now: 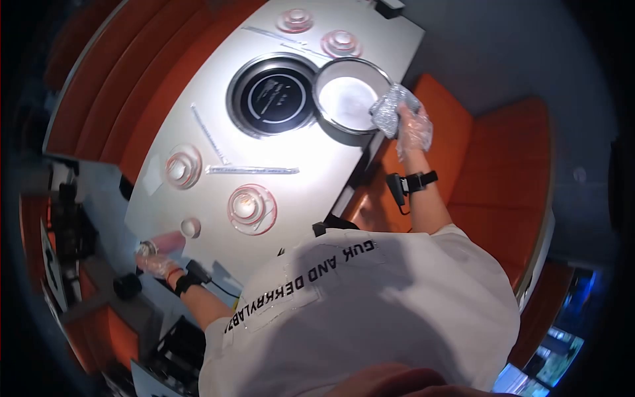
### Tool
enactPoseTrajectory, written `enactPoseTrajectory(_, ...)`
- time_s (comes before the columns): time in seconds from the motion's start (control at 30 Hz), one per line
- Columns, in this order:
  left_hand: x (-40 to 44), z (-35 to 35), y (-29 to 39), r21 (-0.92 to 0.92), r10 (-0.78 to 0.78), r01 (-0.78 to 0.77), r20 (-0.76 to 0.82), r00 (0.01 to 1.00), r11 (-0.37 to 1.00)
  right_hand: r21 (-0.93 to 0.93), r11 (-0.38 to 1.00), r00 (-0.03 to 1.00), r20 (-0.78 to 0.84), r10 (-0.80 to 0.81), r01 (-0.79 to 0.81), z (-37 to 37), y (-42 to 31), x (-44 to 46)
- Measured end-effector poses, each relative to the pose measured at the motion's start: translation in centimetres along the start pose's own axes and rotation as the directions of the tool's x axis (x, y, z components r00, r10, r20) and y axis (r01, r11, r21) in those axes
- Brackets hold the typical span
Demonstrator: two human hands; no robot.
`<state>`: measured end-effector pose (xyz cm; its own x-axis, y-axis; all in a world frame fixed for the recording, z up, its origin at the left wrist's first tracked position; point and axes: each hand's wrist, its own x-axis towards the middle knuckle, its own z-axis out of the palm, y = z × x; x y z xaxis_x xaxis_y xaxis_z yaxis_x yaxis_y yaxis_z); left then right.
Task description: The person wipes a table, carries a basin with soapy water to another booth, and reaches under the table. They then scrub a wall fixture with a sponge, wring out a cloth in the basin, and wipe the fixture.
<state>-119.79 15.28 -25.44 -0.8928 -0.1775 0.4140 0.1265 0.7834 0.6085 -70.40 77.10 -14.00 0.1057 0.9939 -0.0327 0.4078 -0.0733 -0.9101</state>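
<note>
My right hand [414,130], in a clear plastic glove, is closed on a grey cloth [391,109]. The cloth lies against the rim of a round metal pot [340,99] near the table's right edge, beside a black round hob [278,96]. At the table's near left corner, my left hand [157,263], also gloved, is closed around the capped end of a pink bottle [170,242]. Its fingertips are partly hidden. A small white cup [190,228] stands close to the bottle.
Place settings of stacked dishes [247,206] and more dishes [182,167] sit on the white table [311,205]. Wrapped chopsticks [251,170] lie between them. An orange bench [456,152] is on the right, with an orange sofa [126,73] across the table.
</note>
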Motion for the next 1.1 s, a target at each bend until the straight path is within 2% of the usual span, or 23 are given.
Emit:
enactPoseTrajectory(0.03, 0.8, 0.1, -1.2, 0.441, 0.211, -0.160, -0.069, 0.975, 0.883, 0.047, 0.998, 0.999, 0.035, 0.032, -0.034, -0.1, -1.3, -0.8)
enactPoseTrajectory(0.07, 0.1, -0.3, -0.4, 0.519, 0.218, -0.167, -0.037, 0.975, 0.838, -0.033, 0.999, 1.000, 0.000, 0.015, -0.015, -0.1, -2.3, 0.1)
enactPoseTrajectory(0.13, -0.7, -2.2, 4.7, 0.287, -0.044, 0.059, -0.058, 0.997, 0.956, -0.147, 0.989, 0.997, -0.078, -0.014, 0.003, -1.3, -2.2, -0.7)
enactPoseTrajectory(0.2, 1.0, -0.4, -0.9, 0.304, -0.029, 0.041, -0.043, 0.999, 0.952, -0.147, 0.988, 0.991, -0.128, 0.032, -0.051, -2.5, -2.2, -1.2)
enactPoseTrajectory(0.27, 0.5, -2.4, 3.4, -0.009, -0.281, 0.282, -0.098, 0.955, 0.959, -0.159, 0.982, 0.985, -0.155, 0.078, -0.103, -3.4, 0.5, 1.3)
enactPoseTrajectory(0.3, -1.0, -3.8, 7.3, -0.157, -0.416, 0.397, -0.110, 0.903, 0.904, -0.113, 0.986, 0.987, -0.122, 0.107, -0.120, -1.8, 1.9, 3.6)
enactPoseTrajectory(0.33, -2.4, -5.8, 12.8, -0.258, -0.486, 0.435, -0.179, 0.856, 0.862, -0.060, 0.987, 0.984, -0.106, 0.143, -0.149, -1.8, 2.6, 4.7)
enactPoseTrajectory(0.43, -3.4, -8.2, 20.2, -0.089, -0.472, 0.470, -0.328, 0.819, 0.878, -0.088, 0.987, 0.984, -0.128, 0.122, -0.134, -1.3, 6.1, 9.8)
enactPoseTrajectory(0.5, -5.4, -8.2, 25.8, 0.151, -0.256, 0.355, -0.450, 0.856, 0.923, -0.093, 0.985, 0.984, -0.117, 0.135, -0.146, -0.3, 7.8, 14.4)
enactPoseTrajectory(0.53, -7.3, -7.3, 26.6, 0.245, -0.153, 0.310, -0.503, 0.851, 0.919, -0.037, 0.986, 0.983, -0.090, 0.157, -0.161, 0.6, 7.3, 15.8)
enactPoseTrajectory(0.6, -9.3, -4.9, 29.6, -0.040, -0.079, 0.069, -0.421, 0.904, 0.997, -0.069, 0.979, 0.981, -0.063, 0.186, -0.190, 1.2, 4.9, 19.1)
enactPoseTrajectory(0.63, -10.2, -3.0, 31.1, -0.191, -0.030, -0.050, -0.394, 0.919, 0.980, -0.132, 0.976, 0.984, -0.062, 0.167, -0.174, 1.7, 2.1, 21.1)
enactPoseTrajectory(0.67, -11.5, -0.6, 31.9, -0.179, 0.056, -0.106, -0.264, 0.963, 0.978, -0.129, 0.977, 0.985, -0.046, 0.164, -0.169, 2.6, 2.4, 24.2)
enactPoseTrajectory(0.7, -13.8, 1.9, 34.8, -0.343, -0.049, 0.032, -0.042, 0.998, 0.939, -0.127, 0.978, 0.986, -0.030, 0.161, -0.164, 3.5, 2.6, 27.4)
enactPoseTrajectory(0.73, -17.0, 4.5, 38.8, -0.456, -0.119, 0.199, 0.200, 0.973, 0.867, -0.065, 0.982, 0.984, -0.001, 0.178, -0.178, 4.8, 5.4, 32.0)
enactPoseTrajectory(0.77, -19.6, 6.9, 41.5, -0.425, -0.065, 0.332, 0.531, 0.845, 0.842, -0.008, 0.983, 0.983, 0.011, 0.183, -0.183, 5.2, 6.5, 34.7)
enactPoseTrajectory(0.8, -22.9, 9.4, 45.1, -0.317, -0.129, 0.559, 0.776, 0.617, 0.766, 0.061, 0.977, 0.979, 0.014, 0.202, -0.202, 5.3, 3.7, 35.2)
enactPoseTrajectory(0.83, -25.5, 10.5, 49.8, -0.106, -0.168, 0.609, 0.911, 0.376, 0.786, 0.036, 0.981, 0.981, 0.013, 0.192, -0.192, 5.5, 3.6, 36.6)
enactPoseTrajectory(0.87, -27.7, 12.6, 51.4, 0.043, -0.204, 0.676, 0.966, 0.161, 0.736, 0.018, 0.985, 0.985, 0.016, 0.173, -0.174, 5.8, 3.9, 38.3)
enactPoseTrajectory(0.9, -29.8, 14.8, 51.8, 0.150, -0.234, 0.704, 0.972, 0.023, 0.694, 0.002, 0.988, 0.988, 0.017, 0.153, -0.153, 6.0, 4.2, 39.6)
enactPoseTrajectory(0.97, -32.9, 17.6, 52.9, 0.211, -0.207, 0.616, 0.975, -0.079, 0.759, -0.027, 0.989, 0.987, 0.061, 0.147, -0.146, 5.7, 6.2, 41.5)
enactPoseTrajectory(1.03, -34.5, 19.1, 52.6, 0.307, -0.267, 0.670, 0.949, -0.166, 0.676, -0.026, 0.988, 0.984, 0.087, 0.157, -0.155, 4.0, 7.7, 42.1)
enactPoseTrajectory(1.1, -35.5, 20.2, 51.9, 0.316, -0.289, 0.669, 0.945, -0.156, 0.672, 0.028, 0.982, 0.976, 0.116, 0.184, -0.188, 2.4, 9.6, 41.8)
